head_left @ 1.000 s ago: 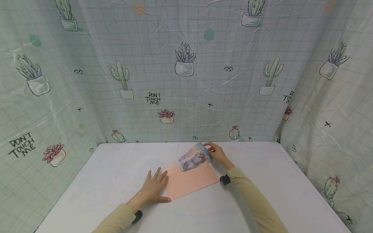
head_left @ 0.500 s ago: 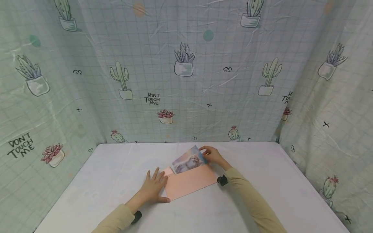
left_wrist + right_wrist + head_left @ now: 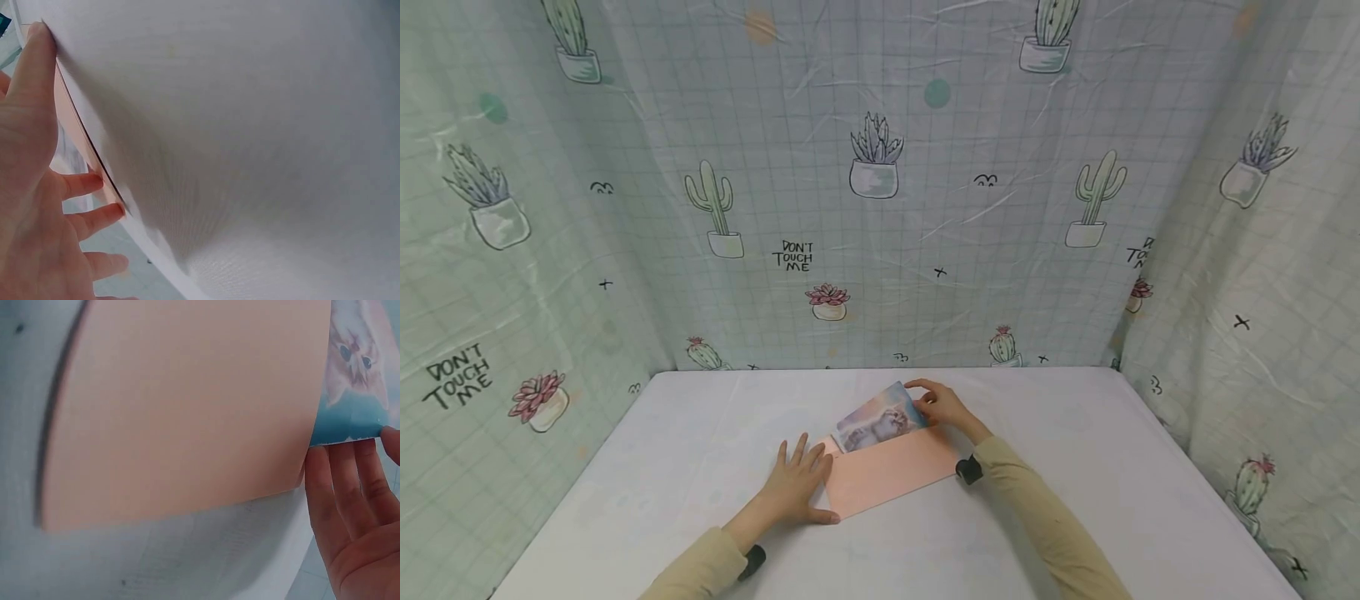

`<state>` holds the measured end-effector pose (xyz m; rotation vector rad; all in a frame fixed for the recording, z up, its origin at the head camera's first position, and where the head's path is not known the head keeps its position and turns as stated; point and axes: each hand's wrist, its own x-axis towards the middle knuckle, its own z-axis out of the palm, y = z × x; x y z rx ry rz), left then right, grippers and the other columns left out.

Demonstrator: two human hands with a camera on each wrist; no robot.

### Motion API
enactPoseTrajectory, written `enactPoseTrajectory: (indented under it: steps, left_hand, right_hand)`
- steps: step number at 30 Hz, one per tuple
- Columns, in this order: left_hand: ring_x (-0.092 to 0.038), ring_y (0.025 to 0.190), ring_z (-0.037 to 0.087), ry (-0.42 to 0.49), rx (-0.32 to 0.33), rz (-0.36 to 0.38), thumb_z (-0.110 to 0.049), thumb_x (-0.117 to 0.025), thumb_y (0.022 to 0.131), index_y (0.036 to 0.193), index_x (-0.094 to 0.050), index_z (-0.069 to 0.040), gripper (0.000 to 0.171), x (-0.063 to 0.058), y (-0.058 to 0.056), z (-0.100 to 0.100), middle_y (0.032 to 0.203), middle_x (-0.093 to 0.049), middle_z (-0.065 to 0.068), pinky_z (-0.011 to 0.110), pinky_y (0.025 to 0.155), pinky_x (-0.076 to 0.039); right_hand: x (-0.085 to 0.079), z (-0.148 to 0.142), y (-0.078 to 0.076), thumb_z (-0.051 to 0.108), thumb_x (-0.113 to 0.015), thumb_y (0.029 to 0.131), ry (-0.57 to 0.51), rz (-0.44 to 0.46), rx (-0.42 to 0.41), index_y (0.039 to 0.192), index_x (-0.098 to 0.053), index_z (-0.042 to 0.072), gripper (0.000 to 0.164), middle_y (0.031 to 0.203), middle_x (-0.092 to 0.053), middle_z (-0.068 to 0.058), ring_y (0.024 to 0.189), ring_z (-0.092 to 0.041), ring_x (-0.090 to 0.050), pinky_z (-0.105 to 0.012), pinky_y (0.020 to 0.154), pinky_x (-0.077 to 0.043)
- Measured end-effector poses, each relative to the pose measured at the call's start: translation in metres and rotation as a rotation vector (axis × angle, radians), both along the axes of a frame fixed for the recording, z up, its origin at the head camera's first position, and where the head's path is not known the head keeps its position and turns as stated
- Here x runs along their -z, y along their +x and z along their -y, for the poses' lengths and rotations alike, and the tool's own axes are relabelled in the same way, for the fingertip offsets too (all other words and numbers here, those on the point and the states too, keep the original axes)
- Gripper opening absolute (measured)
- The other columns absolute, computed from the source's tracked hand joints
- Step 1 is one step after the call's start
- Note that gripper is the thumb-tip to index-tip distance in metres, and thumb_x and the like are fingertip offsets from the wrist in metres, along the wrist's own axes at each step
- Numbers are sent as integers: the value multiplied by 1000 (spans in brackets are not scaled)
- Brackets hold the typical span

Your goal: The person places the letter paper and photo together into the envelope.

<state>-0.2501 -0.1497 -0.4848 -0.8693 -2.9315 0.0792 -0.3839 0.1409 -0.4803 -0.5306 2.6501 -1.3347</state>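
Observation:
A peach envelope (image 3: 891, 479) lies slanted on the table, and a postcard with a kitten picture (image 3: 876, 423) sits partly inside it. The card's lower part is hidden behind the envelope's front. My right hand (image 3: 951, 408) pinches the card at its right end; in the right wrist view the thumb is on the picture side and the fingers (image 3: 344, 481) lie behind. Resting along the envelope's left edge, my left hand (image 3: 793, 483) has its fingers spread and straight, thumb at the near corner. The left wrist view shows only a thin strip of the envelope (image 3: 74, 119) beside that hand.
The white table (image 3: 647, 483) ends at a hanging cloth (image 3: 880, 242) printed with cacti, which also closes off both sides. Black devices are worn on the left wrist (image 3: 752, 562) and right wrist (image 3: 968, 469).
My right hand has moved the postcard left and toward me, from lying over the envelope to partly inside it. The left hand stays in place.

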Motion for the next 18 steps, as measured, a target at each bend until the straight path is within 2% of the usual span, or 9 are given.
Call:
enactPoseTrajectory:
  steps: [3, 7, 11, 18]
  left_hand:
    - [-27, 126, 49, -1, -2, -4, -70, -58, 64, 129, -43, -3, 94, 0, 0, -1, 134, -42, 19, 67, 94, -24]
    - [-27, 126, 50, 2, -3, 0, -69, -58, 64, 128, -43, -3, 94, 0, 0, -1, 134, -42, 19, 67, 94, -24]
    - [-26, 126, 50, -3, -6, 4, -70, -57, 64, 129, -42, -3, 94, 0, 0, -1, 135, -41, 19, 67, 94, -23]
    - [-26, 126, 51, 5, -4, 13, -69, -57, 65, 129, -43, -4, 93, 1, 0, 0, 135, -40, 20, 68, 94, -22]
  right_hand:
    - [2, -1, -2, 9, -52, 89, 13, -45, -54, 131, -44, 20, 44, 65, -57, -12, 45, -12, -42, -22, 42, -40]
    - [4, -2, -2, 7, -48, 91, 50, -76, -111, 137, -35, 25, 51, 70, -57, -10, 41, -10, -37, -20, 40, -36]
    - [3, -1, -3, 5, -45, 91, 70, -88, -153, 138, -32, 26, 53, 73, -57, -10, 39, -9, -34, -19, 39, -34]
    - [0, 1, -2, 0, -43, 89, 120, -120, -161, 139, -30, 24, 57, 71, -57, -8, 39, -9, -33, -19, 38, -32]
